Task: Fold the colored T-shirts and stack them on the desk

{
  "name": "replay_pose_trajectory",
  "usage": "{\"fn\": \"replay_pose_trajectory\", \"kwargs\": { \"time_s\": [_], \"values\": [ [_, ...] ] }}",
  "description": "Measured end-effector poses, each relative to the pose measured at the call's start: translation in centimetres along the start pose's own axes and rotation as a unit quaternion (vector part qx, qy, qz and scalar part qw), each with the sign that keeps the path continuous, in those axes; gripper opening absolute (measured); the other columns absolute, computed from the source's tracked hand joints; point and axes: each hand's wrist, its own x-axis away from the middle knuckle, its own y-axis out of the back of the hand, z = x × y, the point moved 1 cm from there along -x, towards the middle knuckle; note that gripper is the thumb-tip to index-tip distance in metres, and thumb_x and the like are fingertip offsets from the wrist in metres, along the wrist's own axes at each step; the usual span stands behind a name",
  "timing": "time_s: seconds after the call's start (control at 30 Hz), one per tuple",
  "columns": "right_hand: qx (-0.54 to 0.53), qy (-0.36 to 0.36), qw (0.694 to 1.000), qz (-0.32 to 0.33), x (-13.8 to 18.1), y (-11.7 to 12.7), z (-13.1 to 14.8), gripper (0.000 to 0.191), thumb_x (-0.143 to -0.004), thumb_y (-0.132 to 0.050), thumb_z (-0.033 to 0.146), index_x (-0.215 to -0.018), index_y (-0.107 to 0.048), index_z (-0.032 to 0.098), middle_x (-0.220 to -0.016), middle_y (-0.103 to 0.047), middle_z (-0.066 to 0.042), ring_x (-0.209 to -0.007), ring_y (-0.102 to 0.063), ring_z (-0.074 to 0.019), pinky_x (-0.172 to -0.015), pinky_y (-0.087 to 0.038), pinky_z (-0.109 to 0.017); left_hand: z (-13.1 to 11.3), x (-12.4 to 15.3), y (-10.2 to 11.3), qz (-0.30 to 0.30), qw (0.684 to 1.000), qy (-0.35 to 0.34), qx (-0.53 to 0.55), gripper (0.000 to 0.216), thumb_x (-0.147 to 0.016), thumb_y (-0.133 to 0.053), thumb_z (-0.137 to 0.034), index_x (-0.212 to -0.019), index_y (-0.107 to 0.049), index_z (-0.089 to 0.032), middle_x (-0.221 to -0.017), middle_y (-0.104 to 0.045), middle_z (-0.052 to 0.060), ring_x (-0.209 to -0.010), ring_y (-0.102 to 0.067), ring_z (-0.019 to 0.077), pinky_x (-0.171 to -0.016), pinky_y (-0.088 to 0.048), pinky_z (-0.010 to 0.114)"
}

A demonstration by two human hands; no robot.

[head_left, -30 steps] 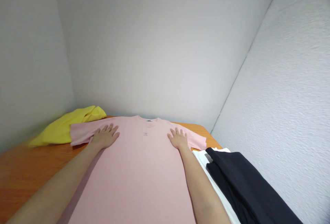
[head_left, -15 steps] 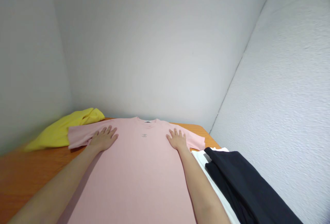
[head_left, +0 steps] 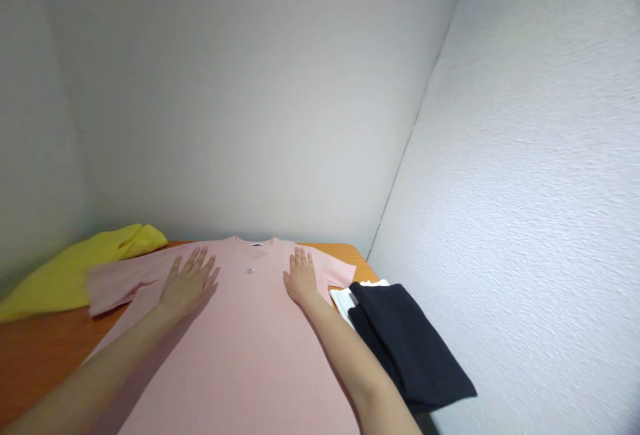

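Observation:
A pink T-shirt (head_left: 245, 348) lies spread flat, front up, on a wooden table (head_left: 35, 348), its collar toward the far wall. My left hand (head_left: 187, 279) rests flat on the shirt's chest left of the small logo, fingers stretched out. My right hand (head_left: 301, 276) lies flat on the chest right of the logo, fingers together and extended. Neither hand holds anything. Both forearms stretch over the shirt's body.
A yellow garment (head_left: 75, 271) lies crumpled at the table's far left, partly under the pink sleeve. A folded black garment (head_left: 405, 341) sits on a white one (head_left: 343, 298) at the right, against the textured wall. Plain walls close in on three sides.
Both hands have slid inward on the shirt's chest, closer to the logo. The camera has turned right, so everything sits further left in view.

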Motion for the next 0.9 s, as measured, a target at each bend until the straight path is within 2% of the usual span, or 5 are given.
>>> {"fn": "replay_pose_trajectory", "kwargs": {
  "time_s": [0.2,0.37,0.6,0.73,0.9],
  "values": [
    [-0.084,0.04,0.995,0.043,6.7,-0.5,2.5,0.075,-0.098,-0.03,0.057,-0.151,-0.026,0.004,-0.158,-0.011,-0.017,-0.147,-0.004,-0.03,-0.119,-0.006,-0.05,-5.2,4.8,-0.8,0.121,0.986,-0.032,0.107,0.064,-0.094,-0.026,-0.053,-0.15,-0.033,-0.022,-0.16,-0.021,0.008,-0.148,-0.017,0.0316,-0.115,-0.011,0.061],
    [-0.124,0.024,0.987,0.099,11.0,-0.8,2.4,0.081,-0.097,-0.024,0.063,-0.153,-0.018,0.005,-0.159,-0.004,-0.015,-0.147,0.0,-0.0289,-0.119,-0.003,-0.05,-5.8,6.9,-1.5,0.113,0.985,-0.05,0.124,0.065,-0.094,-0.026,-0.054,-0.151,-0.03,-0.023,-0.16,-0.019,0.005,-0.148,-0.018,0.0275,-0.117,-0.013,0.056],
    [-0.157,-0.031,0.973,0.164,7.9,3.8,1.5,0.074,-0.096,-0.039,0.059,-0.148,-0.034,0.006,-0.154,-0.027,-0.019,-0.144,-0.021,-0.0316,-0.115,-0.022,-0.048,-6.7,6.4,1.3,0.09,0.989,-0.053,0.108,0.061,-0.093,-0.031,-0.042,-0.147,-0.04,-0.014,-0.157,-0.029,0.014,-0.146,-0.024,0.0325,-0.116,-0.014,0.059],
    [-0.134,-0.082,0.984,0.086,1.1,9.3,-4.5,0.064,-0.1,-0.036,0.054,-0.146,-0.037,0.01,-0.149,-0.038,-0.02,-0.139,-0.032,-0.0296,-0.112,-0.027,-0.044,-13.2,10.2,5.7,-0.016,0.978,-0.136,0.159,0.055,-0.092,-0.039,-0.037,-0.141,-0.048,-0.014,-0.152,-0.038,0.017,-0.143,-0.029,0.0357,-0.116,-0.017,0.058],
    [-0.101,-0.166,0.979,0.054,-3.6,12.4,-14.1,0.04,-0.1,-0.048,0.043,-0.128,-0.054,0.015,-0.129,-0.056,-0.013,-0.116,-0.056,-0.0251,-0.099,-0.044,-0.046,-26.1,17.3,9.3,0.027,0.905,-0.306,0.294,0.043,-0.091,-0.046,-0.022,-0.133,-0.053,-0.031,-0.124,-0.064,0.015,-0.109,-0.061,0.0306,-0.087,-0.05,0.045]
  ]
}}
